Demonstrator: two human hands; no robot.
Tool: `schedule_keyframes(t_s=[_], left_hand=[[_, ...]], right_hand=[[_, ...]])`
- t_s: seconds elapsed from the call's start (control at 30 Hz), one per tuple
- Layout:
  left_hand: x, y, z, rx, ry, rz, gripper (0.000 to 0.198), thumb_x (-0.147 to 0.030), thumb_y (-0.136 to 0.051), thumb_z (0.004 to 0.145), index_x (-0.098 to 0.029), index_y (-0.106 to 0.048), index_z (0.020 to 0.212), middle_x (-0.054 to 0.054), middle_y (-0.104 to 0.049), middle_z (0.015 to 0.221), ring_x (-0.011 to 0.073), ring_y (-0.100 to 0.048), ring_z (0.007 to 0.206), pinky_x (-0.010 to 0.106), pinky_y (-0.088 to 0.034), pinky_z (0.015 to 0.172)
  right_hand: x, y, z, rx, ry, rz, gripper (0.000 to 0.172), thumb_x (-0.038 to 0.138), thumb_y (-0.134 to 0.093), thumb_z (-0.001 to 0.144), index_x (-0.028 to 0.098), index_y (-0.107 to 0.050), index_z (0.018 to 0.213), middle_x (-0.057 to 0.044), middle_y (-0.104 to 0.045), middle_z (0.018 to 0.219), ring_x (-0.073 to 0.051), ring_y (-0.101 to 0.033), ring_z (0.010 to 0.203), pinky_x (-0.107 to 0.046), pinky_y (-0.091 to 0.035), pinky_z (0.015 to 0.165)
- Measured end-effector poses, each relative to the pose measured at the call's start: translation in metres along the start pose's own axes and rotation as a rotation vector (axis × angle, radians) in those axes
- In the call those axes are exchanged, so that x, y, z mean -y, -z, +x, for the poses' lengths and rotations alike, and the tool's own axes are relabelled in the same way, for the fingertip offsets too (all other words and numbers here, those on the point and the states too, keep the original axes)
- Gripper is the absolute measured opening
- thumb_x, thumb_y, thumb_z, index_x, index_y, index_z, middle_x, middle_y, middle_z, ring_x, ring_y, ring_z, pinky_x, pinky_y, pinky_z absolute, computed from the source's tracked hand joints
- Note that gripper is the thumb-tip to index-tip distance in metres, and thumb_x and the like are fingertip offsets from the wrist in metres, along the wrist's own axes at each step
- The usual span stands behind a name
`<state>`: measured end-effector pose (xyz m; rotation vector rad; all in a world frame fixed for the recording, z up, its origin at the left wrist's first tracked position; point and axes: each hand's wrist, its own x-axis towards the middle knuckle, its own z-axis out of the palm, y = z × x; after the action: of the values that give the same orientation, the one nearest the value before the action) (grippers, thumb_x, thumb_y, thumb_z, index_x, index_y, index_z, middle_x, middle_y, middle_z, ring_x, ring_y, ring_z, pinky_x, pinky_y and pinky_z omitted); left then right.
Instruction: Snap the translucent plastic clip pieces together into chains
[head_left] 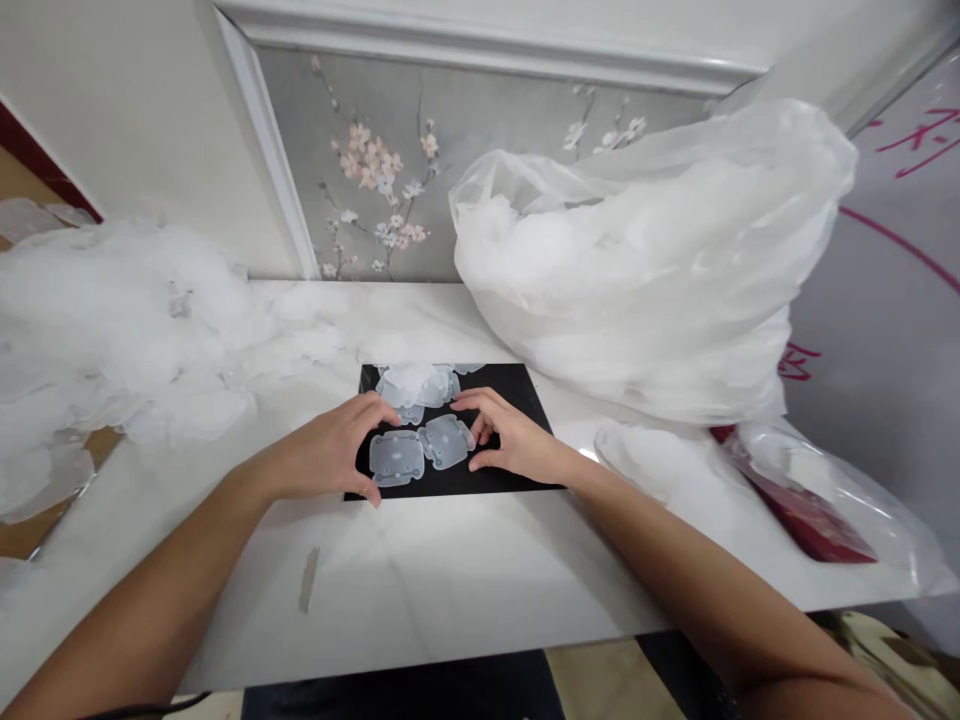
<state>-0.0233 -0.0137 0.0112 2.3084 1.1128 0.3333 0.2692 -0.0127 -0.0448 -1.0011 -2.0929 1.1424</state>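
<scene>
Two thin, translucent plastic pieces with notched edges and small holes lie on a black mat [517,400]. My left hand [341,445] curves beside the left plastic piece [396,458], thumb and fingers wide apart, with its fingertips at the piece's upper edge. My right hand [514,437] is at the right edge of the slightly turned right plastic piece [447,441], thumb and forefinger apart; whether a curled finger touches it I cannot tell. The two pieces meet at their sides. Just behind them lies a loose pile of similar pieces [416,385].
A large heap of translucent pieces [127,320] spreads over the left of the white table [420,590]. At the back right stands a bulging clear plastic bag [645,270]. More pieces [667,465] and a dark red object [810,510] under clear plastic lie at the right.
</scene>
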Motion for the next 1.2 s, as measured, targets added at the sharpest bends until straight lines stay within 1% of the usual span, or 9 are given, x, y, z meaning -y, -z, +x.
schedule_keyframes(t_s=[0.1,0.2,0.27,0.4,0.57,0.63,0.8,1.03,1.2], left_hand=[[-0.004,-0.007,0.000,0.059,-0.046,0.085,0.049,-0.042,-0.082,0.059,-0.029,-0.064,0.102,0.006,-0.061,0.110,0.0274,-0.060,0.096,0.033,-0.050,0.076],[-0.008,-0.014,0.000,0.072,-0.104,0.110,0.016,-0.033,-0.070,0.074,-0.027,-0.064,0.088,0.006,-0.062,0.106,0.0267,-0.058,0.097,0.035,-0.049,0.080],[-0.009,-0.017,0.001,0.057,-0.114,0.044,0.002,-0.026,-0.060,0.080,-0.025,-0.061,0.079,0.007,-0.063,0.106,0.0254,-0.059,0.097,0.034,-0.049,0.079],[-0.009,-0.022,0.007,-0.071,0.051,-0.328,0.009,-0.026,-0.054,0.082,-0.024,-0.053,0.074,0.007,-0.066,0.110,0.0228,-0.063,0.095,0.033,-0.052,0.075],[-0.010,-0.024,0.017,-0.231,0.395,-0.956,0.019,-0.034,-0.061,0.077,-0.022,-0.049,0.068,0.000,-0.061,0.068,0.0147,-0.059,0.057,0.027,-0.050,0.051],[-0.010,-0.023,0.019,-0.241,0.485,-1.096,0.018,-0.032,-0.065,0.075,-0.021,-0.052,0.070,-0.001,-0.059,0.064,0.0150,-0.061,0.058,0.029,-0.054,0.054],[-0.012,-0.020,0.019,-0.215,0.584,-1.257,0.014,-0.027,-0.069,0.079,-0.019,-0.062,0.087,0.004,-0.070,0.084,0.0208,-0.071,0.082,0.035,-0.060,0.075],[-0.016,-0.018,0.021,-0.138,0.670,-1.316,0.026,-0.037,-0.049,0.095,-0.016,-0.063,0.100,0.009,-0.072,0.090,0.0225,-0.072,0.082,0.038,-0.059,0.078],[-0.012,-0.019,0.021,-0.112,0.667,-1.344,0.037,-0.046,-0.041,0.097,-0.016,-0.060,0.105,0.011,-0.072,0.098,0.0239,-0.071,0.087,0.041,-0.057,0.082]], right_hand=[[0.003,-0.001,0.001,-0.009,0.033,-0.060,0.040,0.022,-0.070,0.077,0.026,-0.059,0.115,-0.009,-0.046,0.136,-0.015,-0.060,0.082,-0.039,-0.054,0.080],[0.009,-0.004,0.003,-0.114,0.079,-0.101,0.003,0.024,-0.063,0.083,0.022,-0.064,0.085,-0.009,-0.059,0.126,-0.023,-0.058,0.102,-0.046,-0.047,0.093],[0.012,-0.007,0.005,-0.204,0.017,0.063,0.014,0.030,-0.060,0.085,0.021,-0.058,0.075,-0.008,-0.067,0.114,-0.025,-0.059,0.105,-0.046,-0.047,0.092],[0.011,-0.013,0.010,-0.266,-0.230,0.612,0.024,0.042,-0.064,0.082,0.023,-0.050,0.078,-0.001,-0.068,0.081,-0.019,-0.066,0.080,-0.037,-0.053,0.076],[0.008,-0.010,0.011,-0.192,-0.398,0.991,0.026,0.034,-0.077,0.073,0.021,-0.058,0.087,0.002,-0.066,0.076,-0.014,-0.067,0.071,-0.033,-0.056,0.076],[0.008,-0.008,0.012,-0.177,-0.445,1.046,0.023,0.037,-0.073,0.079,0.020,-0.061,0.090,-0.001,-0.068,0.079,-0.015,-0.068,0.072,-0.033,-0.056,0.076],[0.010,-0.006,0.014,-0.169,-0.509,1.112,0.031,0.045,-0.055,0.094,0.015,-0.064,0.093,-0.007,-0.072,0.082,-0.017,-0.071,0.078,-0.032,-0.058,0.076],[0.010,-0.005,0.012,-0.150,-0.503,1.113,0.035,0.047,-0.050,0.096,0.015,-0.064,0.095,-0.009,-0.073,0.086,-0.017,-0.071,0.080,-0.032,-0.058,0.076],[0.008,-0.006,0.011,-0.143,-0.491,1.085,0.038,0.051,-0.053,0.093,0.015,-0.065,0.098,-0.011,-0.073,0.096,-0.020,-0.071,0.087,-0.035,-0.058,0.079]])
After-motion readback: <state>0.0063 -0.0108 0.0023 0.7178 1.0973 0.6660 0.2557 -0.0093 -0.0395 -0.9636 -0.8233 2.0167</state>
